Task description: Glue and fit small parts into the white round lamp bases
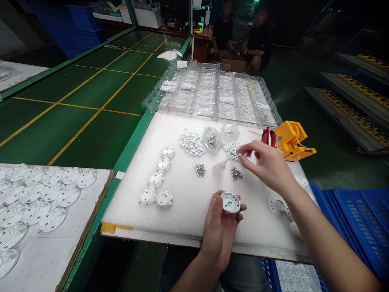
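The left hand (219, 233) cradles a round white disc (230, 202) over a foam sheet (185, 215), fingers (242, 211) curled at its rim. The right hand (264, 164) pinches just beside a heap of silver-white parts (232, 150); whether it holds anything, I can't tell.

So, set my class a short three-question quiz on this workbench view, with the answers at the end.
1. Which hand holds the round white disc?
2. True or false: the clear plastic tray lies beyond the white foam sheet, as seen from the person.
3. How many round white parts stand grouped at the left of the foam sheet?

Key: 1. Left hand. 2. True. 3. Five.
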`<state>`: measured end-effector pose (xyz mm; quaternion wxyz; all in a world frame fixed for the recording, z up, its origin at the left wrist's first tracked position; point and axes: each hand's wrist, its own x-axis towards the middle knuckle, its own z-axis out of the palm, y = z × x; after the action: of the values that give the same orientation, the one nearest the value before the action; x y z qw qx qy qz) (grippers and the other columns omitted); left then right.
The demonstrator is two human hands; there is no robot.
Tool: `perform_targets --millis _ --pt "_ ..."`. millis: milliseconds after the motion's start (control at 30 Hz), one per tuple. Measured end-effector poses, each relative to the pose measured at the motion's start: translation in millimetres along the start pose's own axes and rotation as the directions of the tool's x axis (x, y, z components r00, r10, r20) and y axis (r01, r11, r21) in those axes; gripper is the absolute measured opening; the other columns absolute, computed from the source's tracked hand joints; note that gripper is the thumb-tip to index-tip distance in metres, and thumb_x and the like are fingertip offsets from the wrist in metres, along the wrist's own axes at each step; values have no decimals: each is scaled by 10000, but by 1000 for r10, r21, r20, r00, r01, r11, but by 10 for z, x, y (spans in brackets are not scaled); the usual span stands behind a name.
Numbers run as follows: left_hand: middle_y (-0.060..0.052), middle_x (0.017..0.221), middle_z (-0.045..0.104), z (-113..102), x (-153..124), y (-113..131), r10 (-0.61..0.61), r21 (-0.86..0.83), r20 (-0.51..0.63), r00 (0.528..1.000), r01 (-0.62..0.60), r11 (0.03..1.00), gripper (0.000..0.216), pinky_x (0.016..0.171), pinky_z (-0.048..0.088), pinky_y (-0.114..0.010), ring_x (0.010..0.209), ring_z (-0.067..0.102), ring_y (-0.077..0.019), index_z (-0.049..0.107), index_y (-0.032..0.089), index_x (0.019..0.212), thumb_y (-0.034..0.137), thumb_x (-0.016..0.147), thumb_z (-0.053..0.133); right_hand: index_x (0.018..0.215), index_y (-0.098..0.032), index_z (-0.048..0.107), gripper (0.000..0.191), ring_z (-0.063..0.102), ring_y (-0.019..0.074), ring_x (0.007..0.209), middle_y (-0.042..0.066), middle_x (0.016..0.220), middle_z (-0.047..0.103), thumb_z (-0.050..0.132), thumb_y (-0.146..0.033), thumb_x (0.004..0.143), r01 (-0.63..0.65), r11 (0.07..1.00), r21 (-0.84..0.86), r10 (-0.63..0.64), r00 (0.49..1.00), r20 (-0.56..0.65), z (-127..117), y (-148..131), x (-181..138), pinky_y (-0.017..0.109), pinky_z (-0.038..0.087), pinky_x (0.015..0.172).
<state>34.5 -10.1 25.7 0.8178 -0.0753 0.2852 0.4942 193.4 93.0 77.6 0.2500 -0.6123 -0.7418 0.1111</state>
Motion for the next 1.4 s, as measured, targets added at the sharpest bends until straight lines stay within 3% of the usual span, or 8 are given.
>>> perform_targets --millis 67,200,333,467,700,900,1100,1400 --pt "-64 983 778 3 -9 11 -21 50 20 1000 20 999 488 722 543 -230 839 769 -175 629 196 1025 455 728 915 947 -231 719 148 620 189 780 42 890 698 676 -370 924 -110 955 274 104 994 36 -85 24 -309 310 500 706" --pt "-103 1114 754 -20 3 26 -48 242 68 997 30 970 475 755 575 -253 937 783 -231 643 189 1071 412 747 910 943 -240 723 257 629 165 727 29 821 687 782 -470 845 -349 703 619 349 928 127 -22 85 -792 272 521 661" --pt "-93 1155 714 -57 42 64 72 464 143 987 -131 876 394 796 600 -295 961 767 -243 720 195 1061 412 774 882 907 -231 721 331 591 148 626 17 725 645 827 -520 784 -414 476 776 423 881 211 158 98 -918 262 501 575" --pt "-91 1129 680 -48 79 160 213 613 238 948 -317 724 311 854 599 -317 918 730 -210 779 218 1076 389 822 835 912 -237 724 315 608 149 681 22 795 664 872 -463 749 -393 376 839 401 885 236 249 60 -881 268 529 636" --pt "-80 1124 622 -22 142 263 277 753 339 899 -436 493 242 777 580 -282 814 629 -168 803 262 1121 298 884 762 840 -227 701 267 602 141 713 15 817 643 841 -449 792 -371 417 830 375 902 215 287 39 -845 260 540 681" --pt "-84 1047 636 -68 138 231 306 792 387 870 -484 372 205 727 544 -265 863 620 -201 807 264 1094 229 918 708 807 -217 667 363 604 149 699 13 776 633 899 -477 706 -388 458 800 376 900 221 292 11 -851 252 533 629" --pt "-75 965 635 -59 105 222 303 785 394 868 -489 380 208 725 524 -280 855 617 -216 822 283 1076 217 915 708 824 -221 753 254 611 151 693 21 744 659 835 -459 793 -397 457 796 285 913 292 293 7 -851 256 534 647" --pt "-60 983 669 -68 126 218 278 742 296 914 -403 536 188 744 517 -262 815 683 -186 789 238 1038 250 851 800 817 -236 794 181 695 190 848 52 861 729 870 -391 763 -362 378 852 234 928 291 329 64 -887 289 586 782"
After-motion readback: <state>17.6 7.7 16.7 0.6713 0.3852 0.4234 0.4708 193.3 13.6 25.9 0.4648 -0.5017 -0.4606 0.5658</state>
